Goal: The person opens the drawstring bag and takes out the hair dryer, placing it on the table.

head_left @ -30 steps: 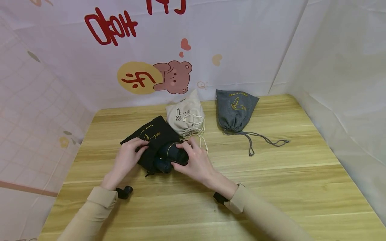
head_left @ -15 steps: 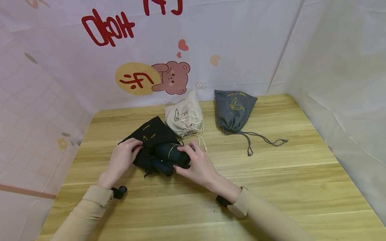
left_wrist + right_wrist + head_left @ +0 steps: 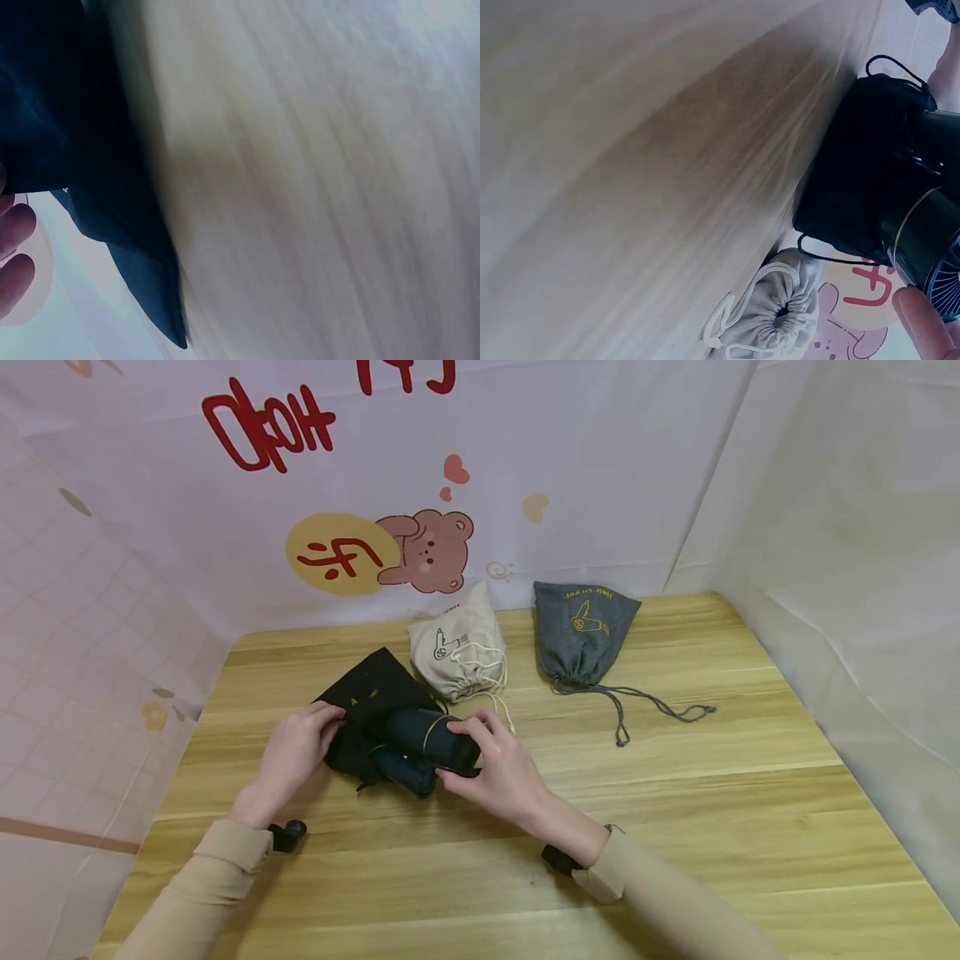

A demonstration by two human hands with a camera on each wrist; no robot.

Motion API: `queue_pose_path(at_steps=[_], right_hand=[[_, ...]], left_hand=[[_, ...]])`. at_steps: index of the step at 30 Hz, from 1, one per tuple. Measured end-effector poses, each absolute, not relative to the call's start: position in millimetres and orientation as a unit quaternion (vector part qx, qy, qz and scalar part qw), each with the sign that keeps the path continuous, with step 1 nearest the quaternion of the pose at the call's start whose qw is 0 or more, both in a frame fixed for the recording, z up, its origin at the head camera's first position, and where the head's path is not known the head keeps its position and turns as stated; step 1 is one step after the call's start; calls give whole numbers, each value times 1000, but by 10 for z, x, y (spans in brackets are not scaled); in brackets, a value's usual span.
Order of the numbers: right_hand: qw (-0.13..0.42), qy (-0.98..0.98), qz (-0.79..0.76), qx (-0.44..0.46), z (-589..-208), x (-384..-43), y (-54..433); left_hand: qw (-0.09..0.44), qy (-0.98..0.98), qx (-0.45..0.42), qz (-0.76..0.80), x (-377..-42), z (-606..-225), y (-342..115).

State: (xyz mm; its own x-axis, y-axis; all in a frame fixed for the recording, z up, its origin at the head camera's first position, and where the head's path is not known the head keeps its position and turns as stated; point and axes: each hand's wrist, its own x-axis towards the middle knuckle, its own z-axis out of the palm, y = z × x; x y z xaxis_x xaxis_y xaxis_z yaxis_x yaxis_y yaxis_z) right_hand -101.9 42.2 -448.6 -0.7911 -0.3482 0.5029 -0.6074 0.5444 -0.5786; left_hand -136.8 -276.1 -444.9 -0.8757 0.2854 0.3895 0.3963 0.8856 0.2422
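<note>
A dark hair dryer (image 3: 422, 732) with a thin gold ring pokes out of the mouth of a black drawstring bag (image 3: 378, 681). Its rear end is gripped between the thumb and fingers of my right hand (image 3: 506, 772). The handle, partly outside too, lies folded alongside the barrel; the nozzle end is hidden in the cloth. My left hand (image 3: 288, 752) pinches the bag's left side. In the right wrist view, the grille of the hair dryer (image 3: 915, 225) shows beside my thumb, and the black bag (image 3: 855, 165) has a cord loop at each side.
Behind the black bag lies a beige drawstring bag (image 3: 450, 664) with a printed dryer. Farther right sits a grey drawstring bag (image 3: 585, 635), its cords trailing over the wooden table (image 3: 675, 827). A printed cloth backdrop (image 3: 600, 460) rises at the table's back.
The hair dryer has slid farther out of the black bag, with more of its barrel and handle showing. My left hand has shifted left with the cloth; my right hand has moved slightly right.
</note>
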Motion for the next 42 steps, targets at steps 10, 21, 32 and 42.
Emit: queue_pose_path(at_steps=[10,21,32,42], right_hand=[[153,-859,409,269,-4468,-1004,502],[153,-841,438,279,-4413,-966,615],[137,-831,466,270,-4395,-916,688],[136,-832,465,270,-4434,-900,737]], left_hand=[[185,-955,-179,-148,-1382,-4454,-2834],[183,-958,-173,-136,-1396,-4436,-2896],[146,-967,-154,-144,-1404,-4453,-2961],[75,-975,-148,-149,-1383,-4478,-2848]])
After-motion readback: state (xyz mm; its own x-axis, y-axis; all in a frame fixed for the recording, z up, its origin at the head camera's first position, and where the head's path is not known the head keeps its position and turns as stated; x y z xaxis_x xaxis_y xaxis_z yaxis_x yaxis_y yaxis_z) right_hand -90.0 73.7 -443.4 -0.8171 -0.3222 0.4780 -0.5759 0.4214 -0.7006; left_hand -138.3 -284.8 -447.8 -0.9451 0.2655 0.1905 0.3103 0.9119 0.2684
